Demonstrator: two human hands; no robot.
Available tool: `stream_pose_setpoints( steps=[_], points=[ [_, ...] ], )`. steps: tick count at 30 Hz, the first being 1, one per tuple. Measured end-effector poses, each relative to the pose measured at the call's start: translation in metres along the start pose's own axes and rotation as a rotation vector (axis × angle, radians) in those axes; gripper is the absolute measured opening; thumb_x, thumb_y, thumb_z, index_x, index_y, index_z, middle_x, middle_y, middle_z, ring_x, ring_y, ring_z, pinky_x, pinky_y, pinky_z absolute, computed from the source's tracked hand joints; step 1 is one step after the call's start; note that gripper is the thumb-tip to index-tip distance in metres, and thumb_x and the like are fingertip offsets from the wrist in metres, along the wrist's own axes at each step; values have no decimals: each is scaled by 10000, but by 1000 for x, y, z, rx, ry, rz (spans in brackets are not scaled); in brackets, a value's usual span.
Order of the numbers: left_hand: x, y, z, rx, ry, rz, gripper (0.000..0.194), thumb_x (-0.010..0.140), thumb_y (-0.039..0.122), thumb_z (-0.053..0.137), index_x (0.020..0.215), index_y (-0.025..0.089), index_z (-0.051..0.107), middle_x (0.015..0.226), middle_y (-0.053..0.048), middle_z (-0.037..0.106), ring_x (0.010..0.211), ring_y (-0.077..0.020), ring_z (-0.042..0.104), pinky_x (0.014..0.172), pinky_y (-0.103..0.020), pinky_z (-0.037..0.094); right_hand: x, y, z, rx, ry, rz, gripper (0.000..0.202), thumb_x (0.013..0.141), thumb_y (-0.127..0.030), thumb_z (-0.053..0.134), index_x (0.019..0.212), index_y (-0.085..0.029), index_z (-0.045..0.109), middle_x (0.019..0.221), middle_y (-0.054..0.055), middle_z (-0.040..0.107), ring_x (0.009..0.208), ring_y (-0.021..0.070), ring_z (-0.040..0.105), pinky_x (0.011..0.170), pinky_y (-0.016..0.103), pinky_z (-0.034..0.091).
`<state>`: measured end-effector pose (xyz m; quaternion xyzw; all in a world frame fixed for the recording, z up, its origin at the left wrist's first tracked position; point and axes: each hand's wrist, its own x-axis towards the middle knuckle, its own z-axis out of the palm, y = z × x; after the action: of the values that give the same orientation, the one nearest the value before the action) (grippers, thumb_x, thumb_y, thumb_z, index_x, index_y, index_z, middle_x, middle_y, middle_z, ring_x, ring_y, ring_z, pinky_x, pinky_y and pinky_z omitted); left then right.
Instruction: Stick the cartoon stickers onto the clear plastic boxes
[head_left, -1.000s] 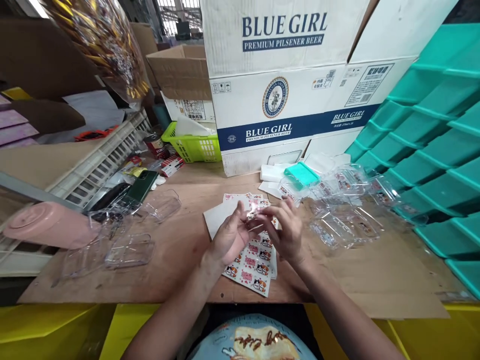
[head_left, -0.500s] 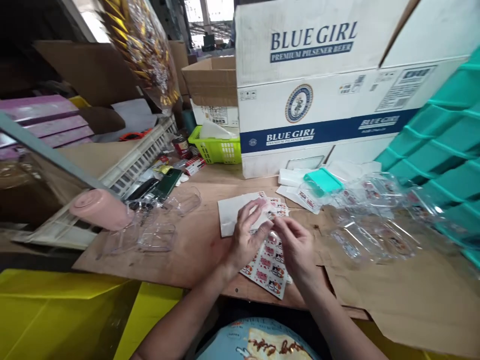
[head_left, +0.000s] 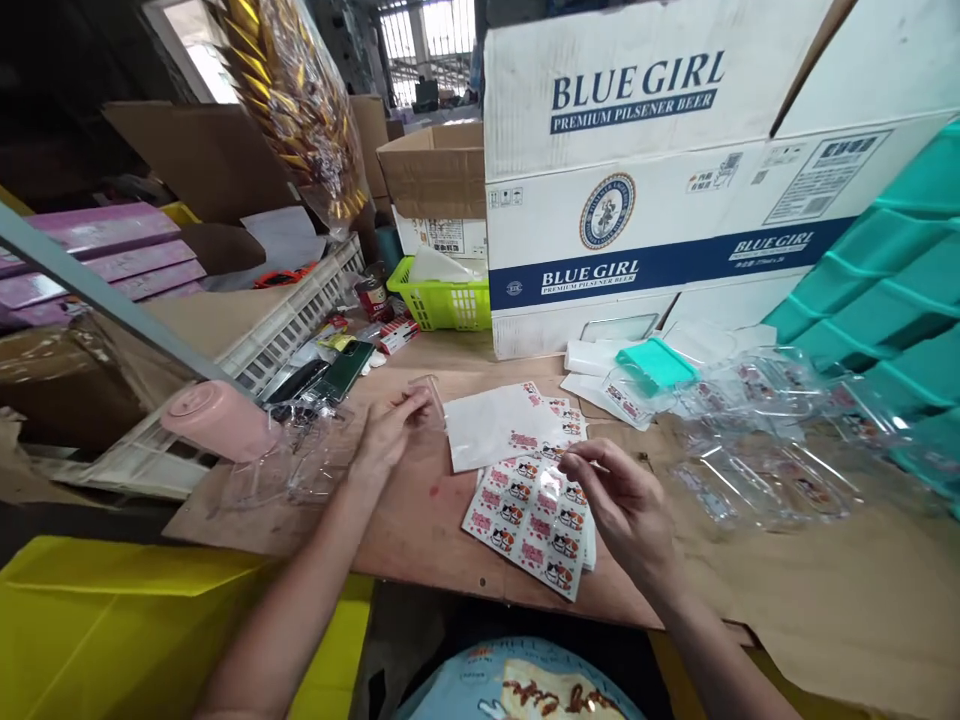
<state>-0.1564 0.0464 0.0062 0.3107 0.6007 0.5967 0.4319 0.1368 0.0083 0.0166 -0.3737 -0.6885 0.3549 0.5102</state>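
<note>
My left hand point(head_left: 391, 430) is closed on the edge of a clear plastic box point(head_left: 429, 402), held over the table just left of a blank white sheet point(head_left: 491, 428). The fingers of my right hand point(head_left: 626, 495) are pinched together above the sticker sheets. A small see-through sticker point(head_left: 556, 468) seems to be at these fingertips, hard to make out against the prints. Beneath lies a stack of sticker sheets point(head_left: 517, 525) with cat pictures and pink lettering, tilted toward the table's front edge. Glare covers part of the top sheet.
Clear plastic boxes with cat stickers point(head_left: 772, 480) are grouped on the right. A teal tray point(head_left: 656, 362) lies behind them. Unstickered clear boxes point(head_left: 311, 470) and a pink bottle point(head_left: 217, 422) are at left. White beer cartons point(head_left: 637, 230) and a lime basket point(head_left: 450, 300) stand at the back.
My hands were together over the sticker sheets. The left has moved left and picked up a clear box from the table; the right has moved slightly right, still pinched.
</note>
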Motion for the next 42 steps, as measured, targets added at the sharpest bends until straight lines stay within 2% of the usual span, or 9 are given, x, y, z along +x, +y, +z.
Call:
stream_pose_setpoints(
  steps=[5,7,12,16,19,26,29,35,42],
  points=[
    [-54,-30,53,-340,-85,-227,76,820,183,684,760,135,684,798,-51,711,698,-81,654,681,-190,541,1,-13,-9,18,-1,3,67,909,-257,639,855,-226,661,772,27,626,685,157,593,608,284,472],
    [-71,-38,70,-453,-125,-298,52,815,198,706,833,149,702,836,-41,725,729,-82,673,704,-188,555,1,-17,-10,95,6,91,93,907,-282,644,841,-221,668,743,21,627,657,149,603,584,273,482],
    [-96,-45,94,-686,-268,-373,304,708,221,821,996,202,727,914,-7,753,751,-87,692,678,-177,546,-2,-17,-12,310,25,328,152,879,-351,681,846,-203,671,672,13,659,603,134,607,565,253,506],
    [-108,-43,102,-625,-278,-281,313,671,187,838,970,200,747,936,-17,771,832,-138,716,821,-273,565,-6,-10,-12,400,29,418,177,855,-359,711,828,-188,671,652,10,667,581,122,605,560,240,509],
    [-113,-42,106,-610,-283,-250,244,679,146,822,908,190,751,928,-11,774,858,-143,714,858,-280,554,-9,-7,-9,459,30,486,198,839,-363,730,804,-178,667,642,8,663,555,105,585,536,220,494],
    [-114,-43,103,-640,-499,-401,200,777,128,713,975,153,729,1003,-52,761,920,-155,701,889,-278,541,-14,3,-5,517,29,548,202,829,-370,742,846,-179,679,668,10,672,568,108,591,540,222,495],
    [-114,-43,104,-662,-475,-378,197,797,139,698,989,179,720,1039,-46,757,945,-169,702,871,-303,554,-13,5,-6,546,39,552,194,821,-361,751,841,-184,675,662,3,667,560,104,584,536,221,496],
    [-118,-44,108,-636,-365,-264,84,754,180,754,834,186,730,929,-21,771,894,-167,709,891,-325,552,-13,-1,-6,486,-16,564,216,817,-369,753,804,-173,662,650,14,670,546,109,589,524,221,497],
    [-124,-41,108,-517,-419,-211,126,800,198,718,918,181,759,1006,-56,764,991,-214,699,949,-361,533,-17,5,-6,507,-25,611,228,810,-379,760,813,-171,668,665,8,673,552,102,598,532,209,500]
  ],
)
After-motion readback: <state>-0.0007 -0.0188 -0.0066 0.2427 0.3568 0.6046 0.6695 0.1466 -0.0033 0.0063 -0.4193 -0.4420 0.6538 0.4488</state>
